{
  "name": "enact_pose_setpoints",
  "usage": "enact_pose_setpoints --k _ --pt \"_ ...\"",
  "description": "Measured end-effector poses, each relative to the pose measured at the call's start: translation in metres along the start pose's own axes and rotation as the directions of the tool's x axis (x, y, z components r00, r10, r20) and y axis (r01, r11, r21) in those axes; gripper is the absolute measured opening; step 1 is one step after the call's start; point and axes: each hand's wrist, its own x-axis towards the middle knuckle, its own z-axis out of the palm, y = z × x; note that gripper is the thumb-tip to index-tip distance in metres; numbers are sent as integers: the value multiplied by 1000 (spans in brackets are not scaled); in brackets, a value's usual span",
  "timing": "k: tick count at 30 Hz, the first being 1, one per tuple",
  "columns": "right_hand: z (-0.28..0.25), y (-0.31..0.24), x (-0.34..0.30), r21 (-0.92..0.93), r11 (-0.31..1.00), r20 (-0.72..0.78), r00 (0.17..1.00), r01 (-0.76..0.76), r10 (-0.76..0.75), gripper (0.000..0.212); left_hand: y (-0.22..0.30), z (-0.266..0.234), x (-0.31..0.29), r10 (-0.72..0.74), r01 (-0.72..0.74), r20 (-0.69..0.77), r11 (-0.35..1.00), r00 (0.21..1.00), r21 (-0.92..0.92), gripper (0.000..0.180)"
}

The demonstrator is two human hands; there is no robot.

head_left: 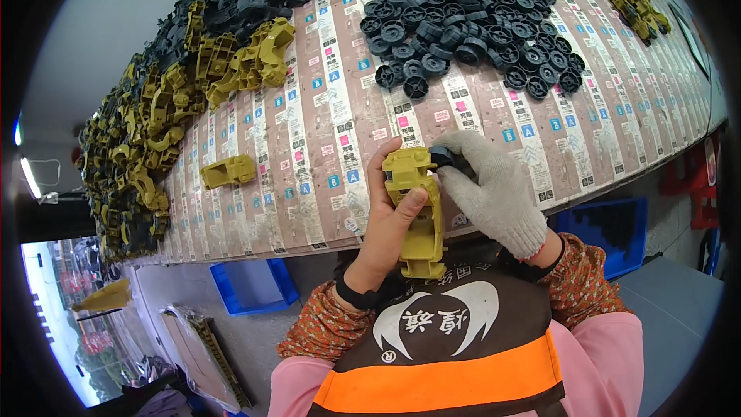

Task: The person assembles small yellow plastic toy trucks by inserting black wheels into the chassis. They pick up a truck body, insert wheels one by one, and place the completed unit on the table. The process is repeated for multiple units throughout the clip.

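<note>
A yellow toy truck body is held up at the near edge of the tabletop, just in front of the person's dark apron. It is long and looks like plastic. The front end is chunky and points away from the person. The back part is hollow, like a little tub with thin sides. The bare left hand has its grip closed around the truck body, with the thumb on top. The gloved right hand has its grip pinched on a small black piece that looks like a wheel, right by the side of the front end. I cannot tell if the piece is pushed in. Farther off lies a pile of black wheels. Another yellow body lies alone to the left.
</note>
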Motion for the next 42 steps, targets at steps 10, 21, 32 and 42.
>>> enact_pose_setpoints --k 10,21,32,42 --pt "2 5 -14 -36 995 -15 996 92 -92 34 -5 3 2 179 -204 107 923 978 326 82" --pt "-13 3 -17 42 999 61 998 1 -4 37 2 0 4 196 -343 326 800 925 492 83" --pt "-94 45 69 -721 692 -149 972 21 -184 22 4 10 14 55 -60 101 997 993 41 88" --pt "-115 54 97 -878 461 45 983 125 -180 19 10 -18 7 -162 121 -114 946 980 -301 80"
